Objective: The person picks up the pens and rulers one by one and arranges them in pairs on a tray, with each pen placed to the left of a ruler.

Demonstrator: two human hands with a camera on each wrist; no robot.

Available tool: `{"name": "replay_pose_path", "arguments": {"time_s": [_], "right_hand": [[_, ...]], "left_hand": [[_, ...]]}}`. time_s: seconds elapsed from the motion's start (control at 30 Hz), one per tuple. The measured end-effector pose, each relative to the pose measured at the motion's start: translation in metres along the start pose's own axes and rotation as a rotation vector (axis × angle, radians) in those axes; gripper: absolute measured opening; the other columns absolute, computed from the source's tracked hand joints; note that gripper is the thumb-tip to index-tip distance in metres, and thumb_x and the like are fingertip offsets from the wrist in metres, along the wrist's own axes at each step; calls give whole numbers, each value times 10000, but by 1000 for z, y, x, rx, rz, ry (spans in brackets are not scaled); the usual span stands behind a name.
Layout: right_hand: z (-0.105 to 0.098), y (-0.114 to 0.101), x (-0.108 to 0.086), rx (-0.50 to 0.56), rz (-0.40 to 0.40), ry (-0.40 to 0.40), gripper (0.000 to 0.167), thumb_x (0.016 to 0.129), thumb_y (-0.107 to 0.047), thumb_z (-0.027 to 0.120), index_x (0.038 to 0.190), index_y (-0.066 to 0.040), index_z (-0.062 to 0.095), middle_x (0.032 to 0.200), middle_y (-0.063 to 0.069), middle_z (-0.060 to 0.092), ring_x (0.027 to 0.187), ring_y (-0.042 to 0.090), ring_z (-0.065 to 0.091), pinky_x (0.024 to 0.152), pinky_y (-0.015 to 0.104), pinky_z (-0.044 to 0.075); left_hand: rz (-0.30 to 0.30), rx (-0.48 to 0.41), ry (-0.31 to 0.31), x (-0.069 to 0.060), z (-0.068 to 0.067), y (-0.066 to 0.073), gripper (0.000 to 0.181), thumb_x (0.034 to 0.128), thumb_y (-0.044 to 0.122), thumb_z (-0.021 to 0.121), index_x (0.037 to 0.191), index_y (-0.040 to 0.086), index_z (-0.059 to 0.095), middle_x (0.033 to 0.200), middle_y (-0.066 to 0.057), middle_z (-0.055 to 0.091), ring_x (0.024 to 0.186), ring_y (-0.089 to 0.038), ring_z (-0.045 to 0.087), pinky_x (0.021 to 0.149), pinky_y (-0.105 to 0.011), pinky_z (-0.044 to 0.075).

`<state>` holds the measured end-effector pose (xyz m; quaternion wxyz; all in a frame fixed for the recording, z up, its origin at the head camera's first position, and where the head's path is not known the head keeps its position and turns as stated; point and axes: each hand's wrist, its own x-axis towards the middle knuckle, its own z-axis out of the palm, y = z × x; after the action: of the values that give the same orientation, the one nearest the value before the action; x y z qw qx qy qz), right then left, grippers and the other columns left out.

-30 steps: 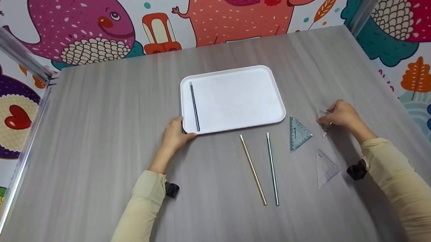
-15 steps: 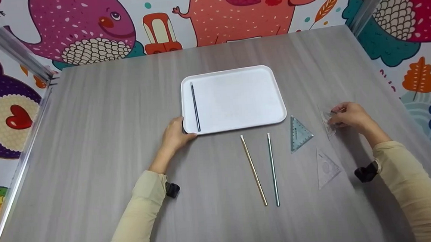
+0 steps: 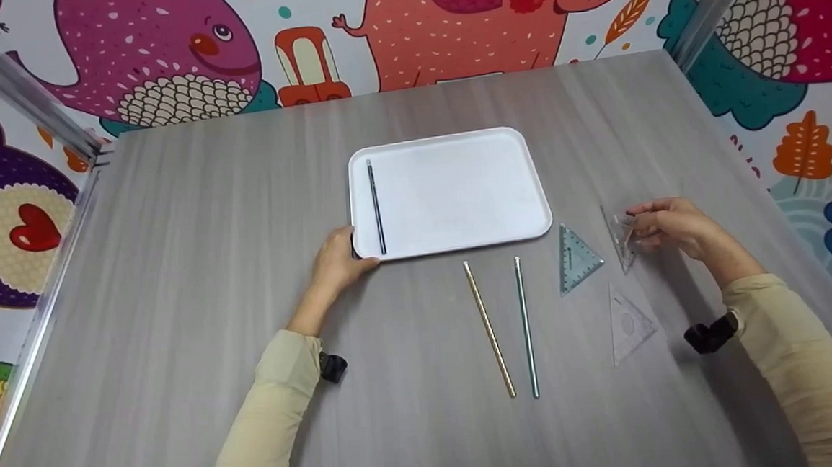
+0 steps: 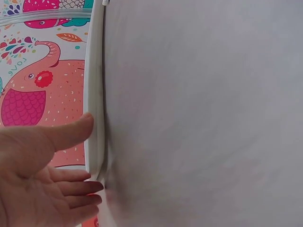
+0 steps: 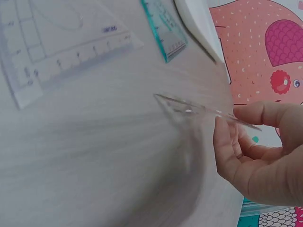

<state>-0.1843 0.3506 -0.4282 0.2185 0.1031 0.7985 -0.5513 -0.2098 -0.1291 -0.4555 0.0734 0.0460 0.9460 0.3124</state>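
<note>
My left hand (image 3: 338, 258) grips the near left corner of a white tray (image 3: 456, 188). In the left wrist view its thumb lies against the rim, with the fingers at the corner. A dark pencil (image 3: 376, 210) lies in the tray along its left side. My right hand (image 3: 675, 225) pinches a clear triangular set square (image 3: 620, 239) between thumb and fingers; it is tilted up on edge, seen nearly edge-on in the right wrist view. Close by lie a teal-tinted set square (image 3: 578, 258) and another clear set square (image 3: 631, 323).
A gold pencil (image 3: 490, 330) and a teal metallic pencil (image 3: 526, 328) lie in front of the tray on the grey wood-grain table (image 3: 191, 225). Walls with cartoon animals (image 3: 468, 28) border the table's back and sides.
My right hand has moved slightly right, then back left a little, and the clear set square has turned in its fingers. The left hand and tray stay in place.
</note>
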Motion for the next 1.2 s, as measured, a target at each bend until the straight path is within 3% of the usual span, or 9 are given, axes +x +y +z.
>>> {"name": "replay_pose_path", "arguments": {"time_s": [0.13, 0.23, 0.4, 0.8, 1.2], "right_hand": [[2, -2, 0, 128, 24, -52, 97, 896, -106, 539, 972, -106, 599, 809, -62, 569, 735, 68, 552, 693, 224, 516], [6, -4, 0, 226, 28, -99, 136, 900, -105, 543, 907, -185, 653, 820, -58, 599, 736, 75, 563, 693, 227, 515], [19, -7, 0, 347, 27, -155, 161, 892, -52, 540, 911, -147, 669, 836, -24, 624, 732, 88, 577, 687, 228, 521], [57, -18, 3, 392, 37, -213, 142, 879, -20, 533, 931, -121, 619, 862, -19, 626, 754, 89, 586, 704, 222, 517], [67, -15, 1, 473, 52, -288, 209, 882, 13, 506, 919, -129, 655, 828, -3, 630, 735, 93, 596, 689, 212, 520]], "left_hand": [[7, 10, 2, 0, 0, 0, 620, 746, 150, 737, 1236, -110, 462, 1242, -278, 487, 1169, -378, 443, 997, -434, 345], [8, 12, 6, -1, 0, 0, 591, 744, 150, 738, 1214, -102, 483, 1221, -271, 503, 1154, -376, 457, 984, -437, 357], [15, 19, 15, -1, -1, 1, 552, 735, 147, 743, 1174, -94, 511, 1175, -265, 530, 1111, -375, 485, 949, -446, 383], [-17, 15, 4, 1, -1, 0, 582, 745, 153, 737, 1210, -91, 487, 1212, -260, 510, 1142, -370, 464, 975, -435, 365], [15, -7, 18, -1, 0, 1, 536, 730, 132, 745, 1160, -92, 518, 1171, -261, 536, 1110, -373, 484, 959, -442, 375]]}}
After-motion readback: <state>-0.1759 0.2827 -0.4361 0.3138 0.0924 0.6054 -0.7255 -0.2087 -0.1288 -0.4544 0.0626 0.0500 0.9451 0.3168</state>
